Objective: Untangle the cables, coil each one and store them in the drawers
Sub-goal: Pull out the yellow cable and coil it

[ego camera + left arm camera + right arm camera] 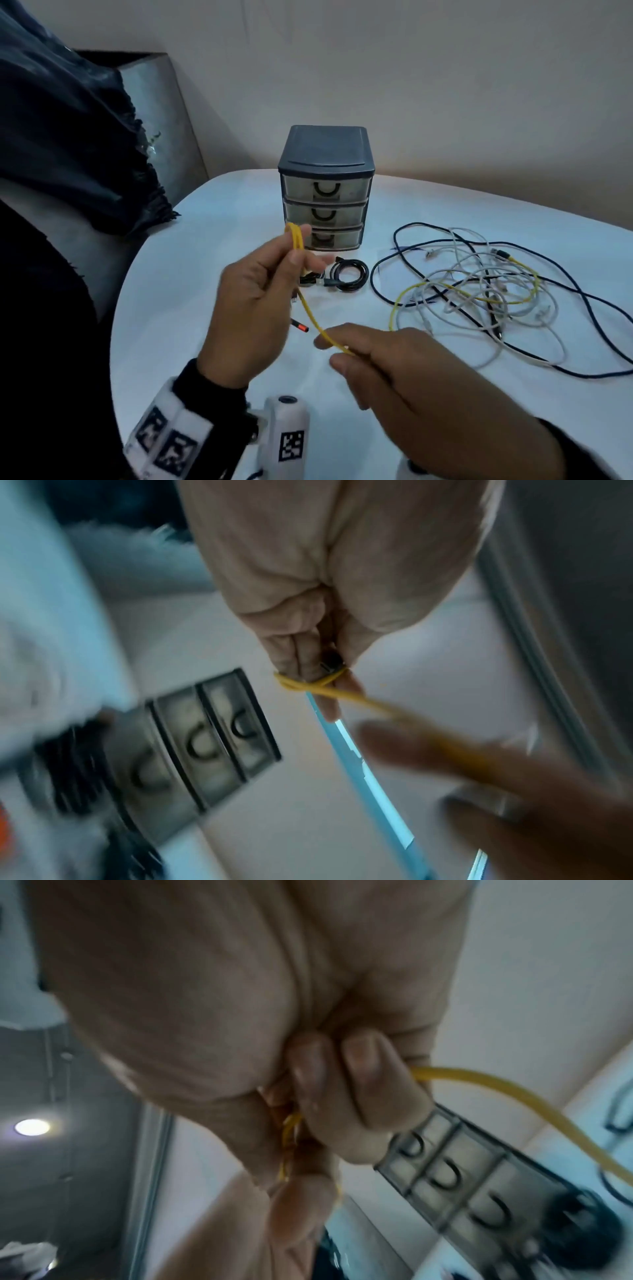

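My left hand (297, 255) is raised in front of the drawer unit (325, 192) and grips a few small loops of a yellow cable (296, 240). From there the cable runs down to my right hand (337, 351), which pinches it between thumb and fingers. Beyond that hand it leads into the tangle (479, 291) of white, dark blue and yellow cables on the right of the table. The left wrist view shows the yellow cable (308, 687) wrapped over my fingertips (325, 707). The right wrist view shows the cable (479, 1080) leaving my curled fingers (363, 1091). All three drawers are closed.
A coiled black cable (346, 274) lies on the white table (205, 274) just in front of the drawer unit. A small dark plug with an orange tip (300, 326) sits below my left hand. A grey seat with dark cloth (85, 154) stands beyond the table's left edge.
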`<move>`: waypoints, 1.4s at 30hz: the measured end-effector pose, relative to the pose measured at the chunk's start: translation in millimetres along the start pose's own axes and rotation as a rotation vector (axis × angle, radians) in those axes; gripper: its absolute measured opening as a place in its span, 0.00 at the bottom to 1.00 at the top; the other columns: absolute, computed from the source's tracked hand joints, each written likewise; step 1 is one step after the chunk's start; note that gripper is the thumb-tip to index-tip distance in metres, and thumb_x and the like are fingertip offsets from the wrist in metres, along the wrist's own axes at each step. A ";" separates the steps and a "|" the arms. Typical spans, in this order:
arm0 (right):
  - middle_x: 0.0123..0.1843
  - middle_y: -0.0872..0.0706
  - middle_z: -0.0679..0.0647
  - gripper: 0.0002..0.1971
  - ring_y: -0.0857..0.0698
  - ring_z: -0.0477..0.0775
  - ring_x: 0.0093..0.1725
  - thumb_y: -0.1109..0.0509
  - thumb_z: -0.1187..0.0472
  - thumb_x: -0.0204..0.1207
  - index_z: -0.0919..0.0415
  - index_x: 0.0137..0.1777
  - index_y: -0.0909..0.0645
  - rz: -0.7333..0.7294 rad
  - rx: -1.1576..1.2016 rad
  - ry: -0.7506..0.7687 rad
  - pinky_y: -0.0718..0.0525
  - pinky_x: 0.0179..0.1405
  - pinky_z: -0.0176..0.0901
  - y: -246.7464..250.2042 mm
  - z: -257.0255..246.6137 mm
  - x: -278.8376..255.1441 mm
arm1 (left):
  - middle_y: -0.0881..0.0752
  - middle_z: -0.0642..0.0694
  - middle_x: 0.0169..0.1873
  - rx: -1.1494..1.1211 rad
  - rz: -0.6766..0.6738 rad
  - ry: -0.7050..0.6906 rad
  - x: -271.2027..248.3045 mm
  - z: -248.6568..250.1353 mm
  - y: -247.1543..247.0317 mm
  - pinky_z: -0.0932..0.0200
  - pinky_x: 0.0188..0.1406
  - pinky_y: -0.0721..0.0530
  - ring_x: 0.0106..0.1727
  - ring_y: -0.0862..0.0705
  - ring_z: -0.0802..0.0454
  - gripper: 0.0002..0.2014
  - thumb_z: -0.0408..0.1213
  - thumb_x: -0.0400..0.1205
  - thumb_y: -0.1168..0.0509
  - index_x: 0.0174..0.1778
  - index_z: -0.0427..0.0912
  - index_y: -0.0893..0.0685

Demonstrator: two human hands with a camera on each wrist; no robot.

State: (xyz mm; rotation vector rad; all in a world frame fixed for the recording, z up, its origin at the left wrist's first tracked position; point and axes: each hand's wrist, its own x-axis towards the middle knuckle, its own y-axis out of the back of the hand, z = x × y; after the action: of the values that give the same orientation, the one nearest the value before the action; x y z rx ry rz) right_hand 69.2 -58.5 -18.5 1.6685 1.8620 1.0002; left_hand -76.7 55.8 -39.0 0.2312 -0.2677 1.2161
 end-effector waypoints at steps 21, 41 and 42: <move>0.36 0.19 0.27 0.10 0.23 0.29 0.31 0.41 0.46 0.84 0.40 0.55 0.18 0.089 -0.127 0.064 0.28 0.33 0.21 26.2 0.0 -11.5 | 0.09 0.50 0.38 0.103 -0.050 -0.029 -0.4 12.7 9.0 0.72 0.57 0.21 0.57 0.13 0.64 0.16 0.37 0.88 0.42 0.37 0.40 0.15; 0.45 0.13 0.37 0.18 0.17 0.41 0.44 0.46 0.40 0.82 0.44 0.60 0.20 -0.051 -0.087 -0.018 0.18 0.46 0.44 -1.7 9.0 -5.5 | 0.16 0.50 0.31 -0.507 0.121 0.093 2.7 5.9 5.7 0.55 0.59 0.16 0.44 0.10 0.49 0.17 0.41 0.85 0.44 0.48 0.33 0.15; 0.40 0.15 0.37 0.18 0.19 0.42 0.40 0.47 0.41 0.82 0.44 0.60 0.21 -0.078 -0.082 -0.001 0.20 0.41 0.42 0.3 3.3 -7.6 | 0.12 0.51 0.34 -0.294 0.135 0.061 3.3 -1.6 6.4 0.54 0.61 0.18 0.51 0.10 0.50 0.16 0.41 0.86 0.43 0.42 0.34 0.16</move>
State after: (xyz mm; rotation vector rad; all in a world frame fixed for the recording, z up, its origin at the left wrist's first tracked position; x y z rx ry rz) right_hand 73.2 -65.3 -21.4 1.5367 1.8454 1.0296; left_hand -81.5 61.4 -39.3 -0.0801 -0.4090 1.2972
